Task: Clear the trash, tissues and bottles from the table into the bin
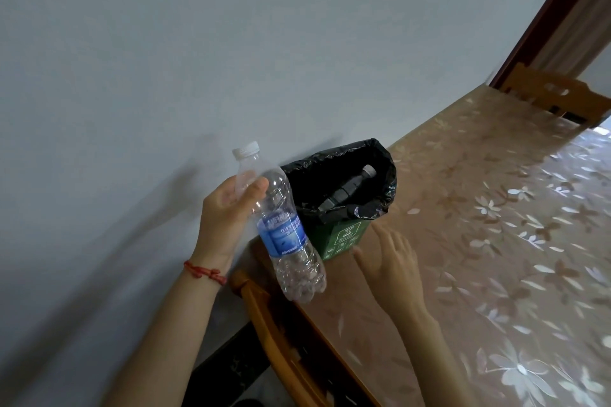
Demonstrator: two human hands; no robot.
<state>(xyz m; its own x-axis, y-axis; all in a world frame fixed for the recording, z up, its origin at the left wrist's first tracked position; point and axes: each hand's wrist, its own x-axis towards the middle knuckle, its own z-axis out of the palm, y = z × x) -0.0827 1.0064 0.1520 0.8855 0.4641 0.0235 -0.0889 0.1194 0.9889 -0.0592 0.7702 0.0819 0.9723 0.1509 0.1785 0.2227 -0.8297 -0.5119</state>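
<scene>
Bin point(344, 235) on table point(496, 241), against wall; held bottle point(281, 228) left of bin.

Clear bottle point(281, 225) w/ blue label, green bin point(347, 238), black liner point(383, 172).

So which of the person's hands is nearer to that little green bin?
The right. The right hand is open, just in front of the green bin, fingertips almost at its wall. The left hand holds a clear bottle off to the bin's left.
</scene>
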